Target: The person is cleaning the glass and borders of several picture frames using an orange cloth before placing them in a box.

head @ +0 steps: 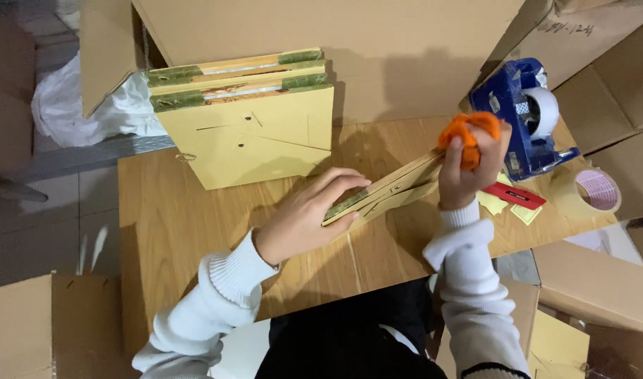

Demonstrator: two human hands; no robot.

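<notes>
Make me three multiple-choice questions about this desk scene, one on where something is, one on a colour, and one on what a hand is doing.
1. Where does the blue tape dispenser sit?
A. at the table's far right
B. on the floor at the left
C. on the yellow stack

2. What colour is the bundle in the right hand?
A. green
B. orange
C. white

3. What is the left hand doing?
A. hanging off the table
B. gripping the tape roll
C. resting its fingers on the flat yellow envelope

Answers: 1 A, it stands near the right edge of the wooden table. 2 B, orange shows above the closed fist. 3 C, the hand lies on the envelope's near end.
</notes>
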